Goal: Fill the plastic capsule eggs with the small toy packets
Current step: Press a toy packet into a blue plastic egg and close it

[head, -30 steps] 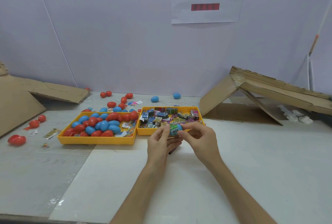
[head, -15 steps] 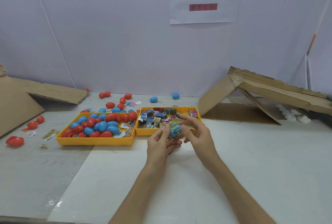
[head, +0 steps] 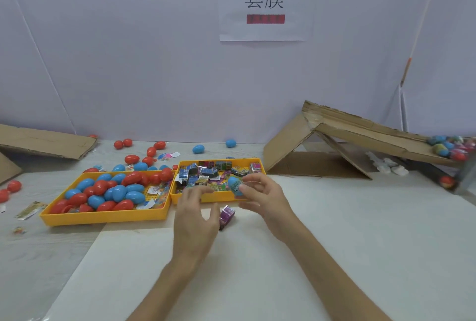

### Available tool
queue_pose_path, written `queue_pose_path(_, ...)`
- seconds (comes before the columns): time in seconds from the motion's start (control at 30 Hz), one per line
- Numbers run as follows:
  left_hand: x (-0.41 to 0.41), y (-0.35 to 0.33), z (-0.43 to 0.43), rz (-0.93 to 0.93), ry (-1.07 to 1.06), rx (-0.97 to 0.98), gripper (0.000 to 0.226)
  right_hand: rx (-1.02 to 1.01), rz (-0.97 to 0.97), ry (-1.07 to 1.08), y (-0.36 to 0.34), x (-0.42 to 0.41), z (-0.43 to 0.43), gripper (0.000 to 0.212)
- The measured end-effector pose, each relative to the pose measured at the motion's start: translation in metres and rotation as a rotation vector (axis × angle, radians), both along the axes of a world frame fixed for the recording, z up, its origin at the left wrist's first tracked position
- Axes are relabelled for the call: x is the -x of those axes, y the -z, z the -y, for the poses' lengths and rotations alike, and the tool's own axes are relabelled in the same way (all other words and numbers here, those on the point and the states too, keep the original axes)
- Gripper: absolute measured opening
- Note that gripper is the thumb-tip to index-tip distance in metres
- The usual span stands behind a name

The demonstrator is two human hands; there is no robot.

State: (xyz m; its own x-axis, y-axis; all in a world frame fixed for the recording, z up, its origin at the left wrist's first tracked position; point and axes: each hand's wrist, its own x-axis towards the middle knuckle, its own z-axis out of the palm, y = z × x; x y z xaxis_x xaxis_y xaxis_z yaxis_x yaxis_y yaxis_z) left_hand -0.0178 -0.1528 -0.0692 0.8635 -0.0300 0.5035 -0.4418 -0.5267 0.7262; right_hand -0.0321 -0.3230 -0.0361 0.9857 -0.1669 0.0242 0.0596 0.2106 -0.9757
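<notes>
My right hand [head: 265,197] pinches a blue capsule egg [head: 235,185] in its fingertips, just in front of the yellow tray of toy packets [head: 206,198]. My left hand [head: 194,213] hovers beside it with fingers spread and holds nothing. A purple toy packet [head: 226,216] lies on the white table between my hands. The larger yellow tray [head: 103,216] to the left holds several red and blue capsule eggs.
Loose red and blue eggs [head: 152,152] lie scattered behind and left of the trays. A cardboard ramp [head: 365,135] stands at the right, with several filled eggs [head: 448,146] gathered at its low end. Flat cardboard [head: 43,141] rests at the far left.
My left hand has let go of the blue egg and drawn back and down with its fingers apart. My right hand now holds the egg alone. The purple packet has come into sight.
</notes>
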Motion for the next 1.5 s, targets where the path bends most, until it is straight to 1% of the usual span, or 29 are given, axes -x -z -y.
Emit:
queue_pose_path(0.07,-0.002,0.005,-0.011,-0.041,0.062,-0.201,0.044,-0.022,-0.030,-0.044,-0.011,-0.009,0.002,0.029)
queue_pose_path(0.1,-0.002,0.006,-0.015,-0.081,0.083,-0.254,0.052,-0.025,-0.061,-0.078,-0.019,-0.015,0.003,0.030)
queue_pose_path(0.13,-0.002,0.006,-0.018,-0.124,0.099,-0.266,0.056,-0.050,-0.080,-0.102,-0.028,-0.023,0.005,0.029)
queue_pose_path(0.17,-0.002,0.006,-0.020,-0.165,0.118,-0.254,0.057,-0.117,-0.065,-0.104,-0.038,-0.033,0.011,0.026)
queue_pose_path(0.23,-0.003,0.004,-0.020,-0.219,0.154,-0.257,0.054,-0.393,0.053,-0.020,-0.063,-0.053,0.033,0.017)
queue_pose_path(0.27,-0.004,0.003,-0.019,-0.225,0.164,-0.275,0.052,-0.559,0.125,0.048,-0.077,-0.062,0.049,0.017)
queue_pose_path(0.3,-0.005,0.002,-0.019,-0.223,0.169,-0.285,0.049,-0.680,0.176,0.114,-0.088,-0.069,0.063,0.020)
queue_pose_path(0.33,-0.005,0.002,-0.019,-0.218,0.169,-0.286,0.045,-0.691,0.185,0.165,-0.094,-0.072,0.074,0.025)
queue_pose_path(0.37,-0.006,0.002,-0.019,-0.212,0.168,-0.288,0.040,-0.597,0.156,0.195,-0.092,-0.072,0.079,0.029)
queue_pose_path(0.4,-0.007,0.003,-0.019,-0.207,0.170,-0.292,0.036,-0.420,0.114,0.207,-0.085,-0.070,0.078,0.028)
queue_pose_path(0.43,-0.007,0.003,-0.019,-0.204,0.172,-0.293,0.032,-0.213,0.089,0.195,-0.071,-0.066,0.072,0.022)
queue_pose_path(0.47,-0.007,0.004,-0.019,-0.201,0.174,-0.284,0.030,-0.013,0.102,0.164,-0.056,-0.058,0.061,0.016)
queue_pose_path(0.53,-0.008,0.006,-0.020,-0.192,0.178,-0.237,0.028,0.313,0.188,0.114,-0.023,-0.039,0.039,0.029)
queue_pose_path(0.6,-0.009,0.009,-0.023,-0.183,0.179,-0.174,0.031,0.551,0.279,0.107,0.008,-0.019,0.021,0.037)
queue_pose_path(0.63,-0.009,0.010,-0.024,-0.181,0.179,-0.153,0.032,0.655,0.307,0.094,0.021,-0.011,0.016,0.037)
queue_pose_path(0.7,-0.010,0.011,-0.024,-0.186,0.189,-0.141,0.034,0.816,0.344,-0.007,0.035,0.000,0.006,0.032)
queue_pose_path(0.8,-0.013,0.009,-0.025,-0.216,0.235,-0.132,0.045,0.849,0.367,-0.145,0.042,0.003,-0.001,0.037)
queue_pose_path(0.83,-0.013,0.008,-0.025,-0.225,0.254,-0.142,0.049,0.868,0.368,-0.160,0.042,0.003,-0.003,0.039)
queue_pose_path(0.9,-0.013,0.008,-0.026,-0.224,0.273,-0.170,0.053,0.908,0.358,-0.154,0.044,0.001,-0.004,0.035)
queue_pose_path(1.2,-0.014,0.012,-0.026,-0.199,0.265,-0.117,0.039,0.929,0.376,-0.084,0.044,-0.002,-0.001,0.013)
queue_pose_path(1.5,-0.015,0.012,-0.024,-0.189,0.240,-0.097,0.030,0.874,0.336,-0.062,0.044,-0.004,0.001,0.011)
